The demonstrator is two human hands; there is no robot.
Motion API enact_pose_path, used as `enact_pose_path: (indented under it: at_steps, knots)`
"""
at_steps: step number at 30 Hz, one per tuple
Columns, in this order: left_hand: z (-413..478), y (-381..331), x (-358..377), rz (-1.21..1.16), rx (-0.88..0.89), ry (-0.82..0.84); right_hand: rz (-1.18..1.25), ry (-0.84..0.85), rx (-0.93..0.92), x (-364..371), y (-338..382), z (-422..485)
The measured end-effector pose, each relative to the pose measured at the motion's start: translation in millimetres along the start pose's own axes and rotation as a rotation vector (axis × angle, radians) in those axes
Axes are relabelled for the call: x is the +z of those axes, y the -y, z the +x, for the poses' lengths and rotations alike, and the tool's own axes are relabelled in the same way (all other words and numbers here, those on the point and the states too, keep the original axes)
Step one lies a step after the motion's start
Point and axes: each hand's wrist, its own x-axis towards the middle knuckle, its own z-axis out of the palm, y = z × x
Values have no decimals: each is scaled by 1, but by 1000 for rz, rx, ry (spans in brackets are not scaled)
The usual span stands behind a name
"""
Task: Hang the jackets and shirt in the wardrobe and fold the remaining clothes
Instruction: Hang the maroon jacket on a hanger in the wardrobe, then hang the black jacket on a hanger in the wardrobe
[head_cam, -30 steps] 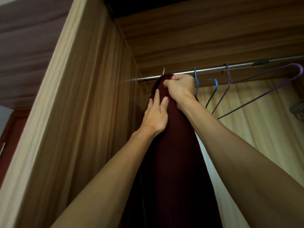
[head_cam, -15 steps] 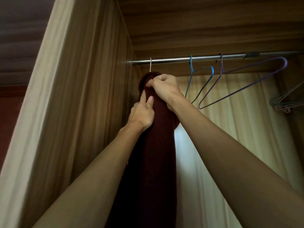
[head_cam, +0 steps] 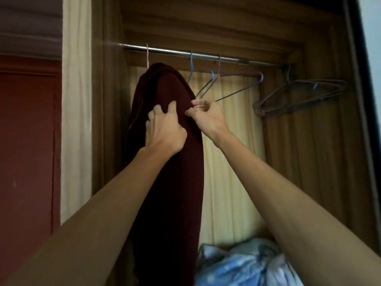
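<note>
A dark maroon jacket (head_cam: 171,182) hangs on a pale hanger hook (head_cam: 147,55) from the metal rail (head_cam: 206,55) at the left end of the wardrobe. My left hand (head_cam: 165,129) lies on the jacket's shoulder with its fingers curled into the fabric. To its right, my right hand (head_cam: 206,116) pinches the jacket's right edge just below the shoulder. The hanger's body is hidden under the cloth.
A blue hanger (head_cam: 203,79) and a purple hanger (head_cam: 239,83) hang bare on the rail right of the jacket. Several more hangers (head_cam: 299,96) bunch at the far right. Cream curtain (head_cam: 226,162) behind, blue patterned cloth (head_cam: 243,265) below. Wardrobe side panel (head_cam: 107,100) at left.
Both hands have come down from the jacket's collar at the rail to its shoulder. The view has pulled back and down, and the jacket now hangs by its hook.
</note>
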Motion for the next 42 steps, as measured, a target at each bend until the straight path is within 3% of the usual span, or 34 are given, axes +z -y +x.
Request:
enact_pose_path:
  at_steps: [6, 11, 15, 22, 31, 42]
  knots:
    - [-42, -22, 2, -285, 40, 257, -99, 4, 20, -29, 0, -62]
    - [-75, -41, 1, -218, 97, 234, -325, 41, 13, -48, 10, -96]
    - [-102, -58, 9, -238, 195, 233, -580, 53, 54, -102, 10, -130]
    - [-165, -120, 39, -319, 331, 424, -1009, 77, 140, -224, 7, -207]
    - [-273, -282, 41, -517, 517, 612, -1272, -35, 407, -412, 71, -321]
    - [-400, -507, -51, -761, 826, 696, -1520, -278, 597, -601, 204, -478]
